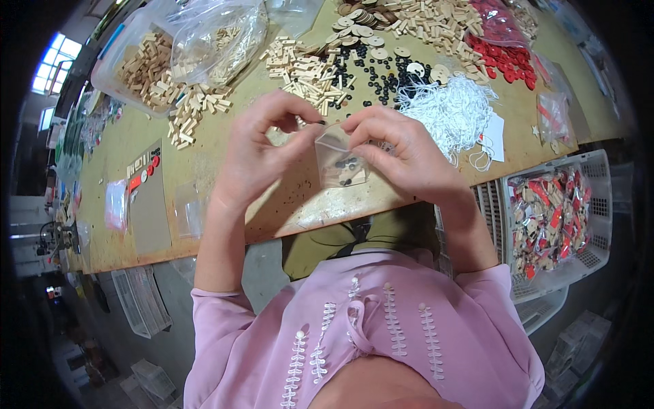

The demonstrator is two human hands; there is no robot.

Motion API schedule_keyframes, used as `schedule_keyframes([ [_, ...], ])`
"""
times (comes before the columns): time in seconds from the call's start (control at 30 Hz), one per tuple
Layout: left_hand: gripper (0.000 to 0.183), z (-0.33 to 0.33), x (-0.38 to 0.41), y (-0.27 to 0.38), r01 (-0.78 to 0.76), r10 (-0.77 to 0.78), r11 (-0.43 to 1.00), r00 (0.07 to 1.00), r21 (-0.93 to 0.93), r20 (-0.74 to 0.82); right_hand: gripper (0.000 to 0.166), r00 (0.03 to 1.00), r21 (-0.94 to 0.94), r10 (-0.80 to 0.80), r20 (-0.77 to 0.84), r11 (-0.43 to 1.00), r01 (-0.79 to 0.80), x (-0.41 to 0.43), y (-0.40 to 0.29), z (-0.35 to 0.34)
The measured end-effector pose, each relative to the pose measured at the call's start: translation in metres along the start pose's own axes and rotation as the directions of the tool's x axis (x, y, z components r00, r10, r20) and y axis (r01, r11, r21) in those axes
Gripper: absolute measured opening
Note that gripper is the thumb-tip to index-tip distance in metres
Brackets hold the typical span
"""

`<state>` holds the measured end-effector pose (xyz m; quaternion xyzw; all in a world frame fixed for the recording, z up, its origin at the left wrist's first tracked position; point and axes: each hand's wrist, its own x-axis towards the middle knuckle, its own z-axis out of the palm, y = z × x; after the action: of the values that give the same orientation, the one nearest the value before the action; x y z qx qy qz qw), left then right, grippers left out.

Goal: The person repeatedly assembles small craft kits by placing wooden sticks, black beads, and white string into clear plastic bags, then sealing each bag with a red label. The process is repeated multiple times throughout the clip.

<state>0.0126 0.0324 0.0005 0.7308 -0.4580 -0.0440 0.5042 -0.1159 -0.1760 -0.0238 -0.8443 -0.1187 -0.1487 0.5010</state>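
Between my hands hangs a small clear plastic bag holding several black beads and pale wooden pieces. My left hand pinches near the left end of its top edge, with one dark bead by the fingertips. The fingers and thumb of my right hand are closed on the right side of the same edge. Beyond the hands lie loose black beads, thin wooden sticks and a tangled heap of white string.
Far left stands a plastic tub of wooden blocks. Red discs lie at the far right. A grey strip with sample parts and a stack of bags are at left. Beside the table's right edge is a crate of filled bags.
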Motion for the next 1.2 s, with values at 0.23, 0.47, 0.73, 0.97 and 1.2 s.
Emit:
schedule_keyframes([
  [0.23,0.012,0.035,0.069,-0.01,-0.05,0.049,0.999,0.99,0.004,0.131,0.006,0.995,-0.052,0.013,-0.104,0.998,-0.019,-0.023,-0.007,-0.016],
  [0.47,0.029,0.112,0.178,-0.118,-0.067,0.056,0.769,0.998,0.636,0.038,0.013,0.976,-0.082,-0.021,-0.215,0.997,0.003,-0.056,-0.018,-0.038],
  [0.73,0.025,0.117,0.188,-0.091,0.083,-0.083,0.98,0.997,0.18,-0.005,0.009,0.955,-0.05,0.037,-0.294,0.997,-0.054,-0.081,-0.006,-0.071],
  [0.97,0.009,0.107,0.1,0.041,-0.159,0.176,0.983,0.958,-0.094,0.225,0.007,0.948,-0.048,0.109,-0.298,0.99,-0.129,-0.07,0.006,-0.082],
  [1.2,0.018,0.127,0.147,-0.009,-0.123,0.124,0.992,0.977,-0.017,0.176,0.009,0.932,-0.068,0.105,-0.347,0.988,-0.137,-0.084,0.003,-0.081],
])
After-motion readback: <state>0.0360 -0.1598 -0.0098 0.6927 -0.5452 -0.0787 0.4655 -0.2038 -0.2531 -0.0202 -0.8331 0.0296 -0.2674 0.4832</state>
